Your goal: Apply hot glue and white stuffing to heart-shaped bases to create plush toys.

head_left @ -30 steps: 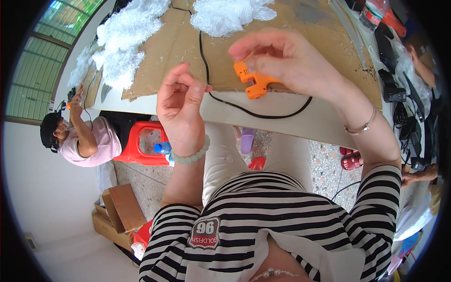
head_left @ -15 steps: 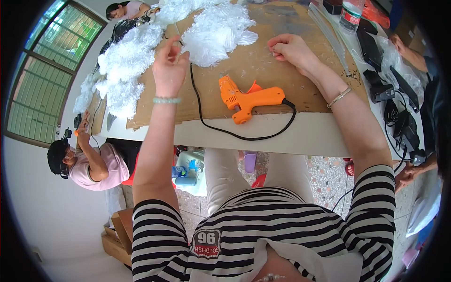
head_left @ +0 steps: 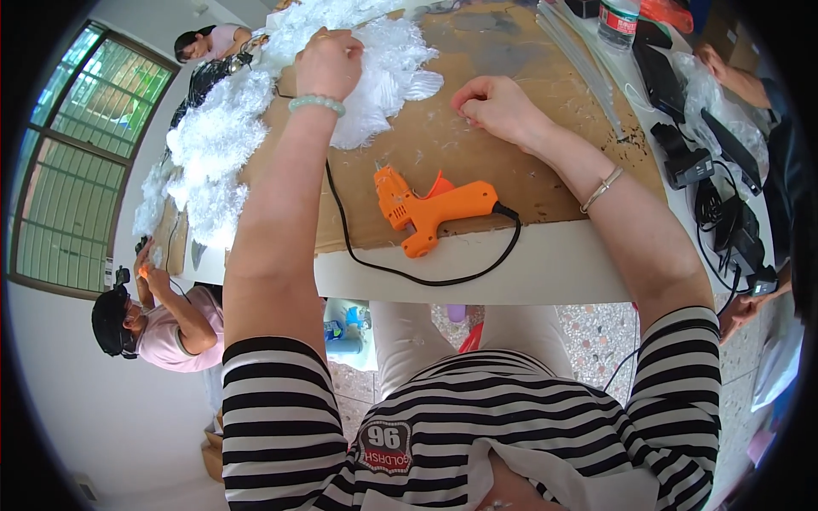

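My left hand (head_left: 328, 64) is over the heap of white feathery pieces (head_left: 388, 81), its fingers bent inward. Whether a piece is caught between them is hidden. Above the brown cardboard (head_left: 562, 183), my right hand (head_left: 503, 109) has thumb and forefinger pressed together; anything in that pinch is too small to make out. An orange glue gun (head_left: 439, 209) lies on its side between my forearms, its nozzle toward the upper left and touched by neither hand. From its handle a black cord (head_left: 426, 279) loops along the white table's near edge and back under my left forearm.
More white fluff (head_left: 217, 145) covers the table's left side. Clear glue sticks (head_left: 588, 72) lie at the right, near a bottle (head_left: 618, 24) and black power adapters (head_left: 682, 157). Two people work at the left; another person's arm (head_left: 737, 85) reaches in at the right.
My left hand has moved up and right onto the white heap, its fingers curling in from a looser spread. The right hand stays pinched. The whole view has shifted slightly.
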